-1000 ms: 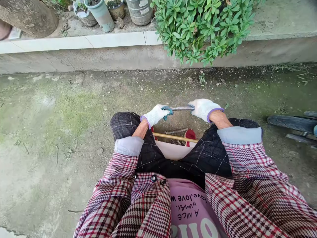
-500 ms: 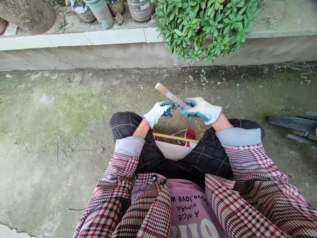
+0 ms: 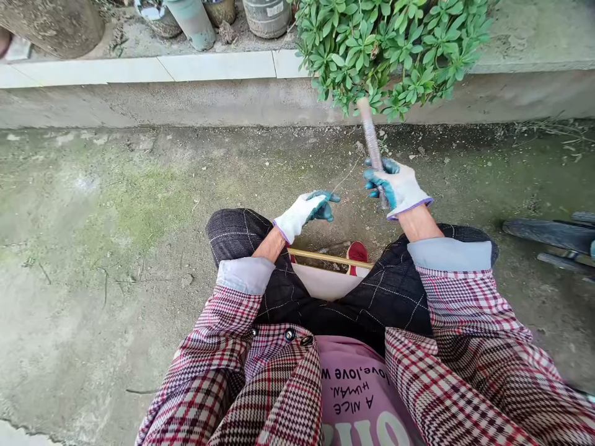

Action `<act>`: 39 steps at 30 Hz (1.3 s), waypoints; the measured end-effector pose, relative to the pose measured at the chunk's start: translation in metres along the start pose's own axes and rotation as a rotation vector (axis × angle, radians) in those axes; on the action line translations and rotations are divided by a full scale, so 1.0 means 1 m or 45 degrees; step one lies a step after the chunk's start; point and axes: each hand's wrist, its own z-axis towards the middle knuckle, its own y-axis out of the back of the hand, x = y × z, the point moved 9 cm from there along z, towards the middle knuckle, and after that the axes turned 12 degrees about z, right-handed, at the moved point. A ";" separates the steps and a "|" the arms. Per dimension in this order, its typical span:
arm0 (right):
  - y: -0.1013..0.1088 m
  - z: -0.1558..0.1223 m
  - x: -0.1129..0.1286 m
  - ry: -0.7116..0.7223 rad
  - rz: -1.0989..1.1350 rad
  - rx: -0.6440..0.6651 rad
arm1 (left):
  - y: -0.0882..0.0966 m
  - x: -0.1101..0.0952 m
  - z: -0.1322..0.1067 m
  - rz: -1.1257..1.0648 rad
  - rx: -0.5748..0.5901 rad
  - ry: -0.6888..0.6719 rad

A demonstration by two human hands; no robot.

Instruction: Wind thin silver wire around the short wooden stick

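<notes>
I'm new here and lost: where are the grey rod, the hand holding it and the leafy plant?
grey rod (image 3: 371, 137): head view, middle of its bare shaft.
right hand (image 3: 400, 186): head view, back of the hand.
leafy plant (image 3: 390, 43): head view, middle leaves.

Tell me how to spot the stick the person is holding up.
Look for the big green plant hanging over the low wall at the top. Just below it, the right hand in a white and blue glove grips a grey rod pointing up at the leaves. It is the only one held up; the second rod lies flat on the ground.
</notes>
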 end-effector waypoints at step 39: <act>-0.023 -0.012 0.001 0.210 -1.290 0.339 | -0.006 0.024 0.000 0.440 0.034 0.125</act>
